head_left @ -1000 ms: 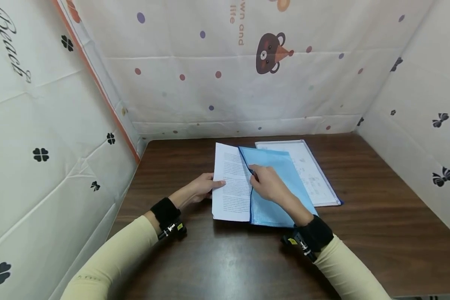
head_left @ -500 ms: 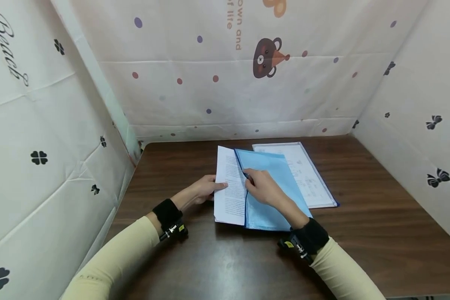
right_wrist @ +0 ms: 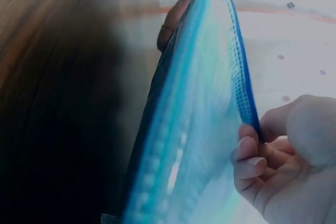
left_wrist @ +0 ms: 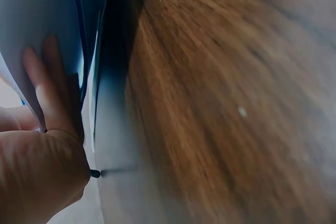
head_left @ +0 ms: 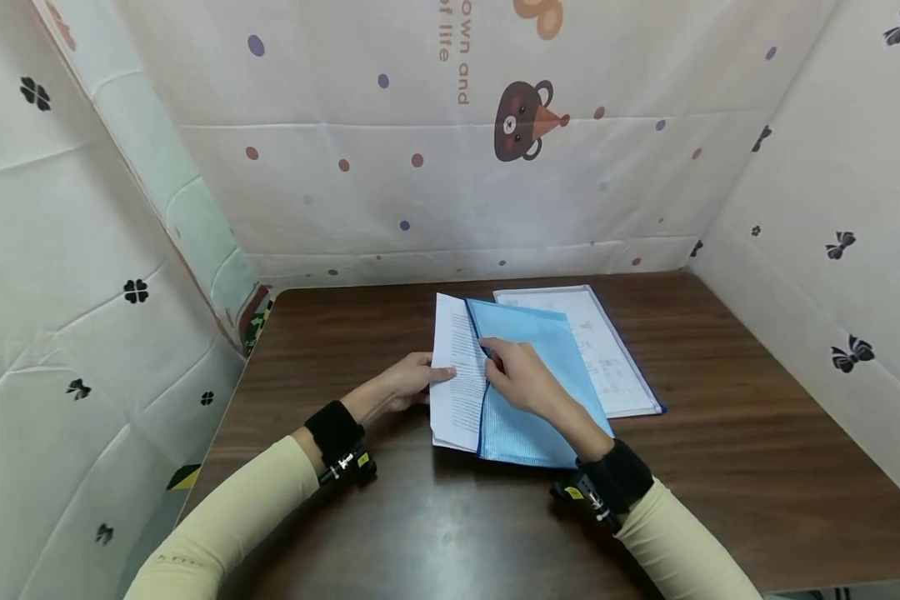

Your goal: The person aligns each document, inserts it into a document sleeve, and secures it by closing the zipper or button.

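Observation:
In the head view, a stack of printed papers (head_left: 450, 417) lies partly inside a light blue mesh zip pouch (head_left: 540, 437), whose open mouth faces left. My left hand (head_left: 407, 382) holds the papers' left edge, thumb on top. In the left wrist view, fingers (left_wrist: 44, 87) of that hand extend along the back of the papers (left_wrist: 31, 9). My right hand (head_left: 523, 379) pinches the dark blue upper edge of the mouth. The right wrist view has thumb and fingertips of the right hand (right_wrist: 281, 163) on that edge, holding the pouch (right_wrist: 194, 114) apart.
A white document pouch (head_left: 607, 350) with printed sheets lies at the back right, partly beneath the blue one. Both rest over a dark brown wooden table (head_left: 720, 433). Patterned white cloth walls (head_left: 345, 200) stand behind the table and at both sides.
The right hand has drawn the blue pouch leftward over the papers, so a narrower strip of print shows. The left hand keeps its hold. The head view has shifted slightly.

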Demonstrator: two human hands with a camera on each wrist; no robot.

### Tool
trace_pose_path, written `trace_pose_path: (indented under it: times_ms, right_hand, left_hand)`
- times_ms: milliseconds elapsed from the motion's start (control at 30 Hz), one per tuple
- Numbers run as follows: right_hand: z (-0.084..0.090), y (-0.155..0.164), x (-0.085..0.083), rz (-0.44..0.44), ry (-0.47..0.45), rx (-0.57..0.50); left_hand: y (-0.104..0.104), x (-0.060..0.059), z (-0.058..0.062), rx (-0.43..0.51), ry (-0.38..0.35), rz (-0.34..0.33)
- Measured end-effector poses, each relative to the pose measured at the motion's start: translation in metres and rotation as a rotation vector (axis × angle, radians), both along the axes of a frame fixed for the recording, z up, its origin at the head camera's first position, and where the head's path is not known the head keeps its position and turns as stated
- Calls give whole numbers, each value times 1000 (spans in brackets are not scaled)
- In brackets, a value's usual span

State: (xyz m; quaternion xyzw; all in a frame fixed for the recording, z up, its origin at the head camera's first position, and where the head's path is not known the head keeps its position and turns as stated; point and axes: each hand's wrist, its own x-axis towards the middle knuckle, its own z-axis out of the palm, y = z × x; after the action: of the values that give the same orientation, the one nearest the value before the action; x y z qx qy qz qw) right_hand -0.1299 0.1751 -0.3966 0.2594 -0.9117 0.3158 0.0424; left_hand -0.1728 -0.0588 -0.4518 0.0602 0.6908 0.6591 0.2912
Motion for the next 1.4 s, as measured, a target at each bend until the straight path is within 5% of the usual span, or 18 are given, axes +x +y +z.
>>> trace_pose_path:
  times_ms: [400,1400]
  right_hand:
    - [-6,11,10,56,37,-34]
    - [-7,-3,10,92,-1,-40]
  left_hand:
    - [11,15,-2,4,-2,18]
    - [13,19,-1,16,-1,8]
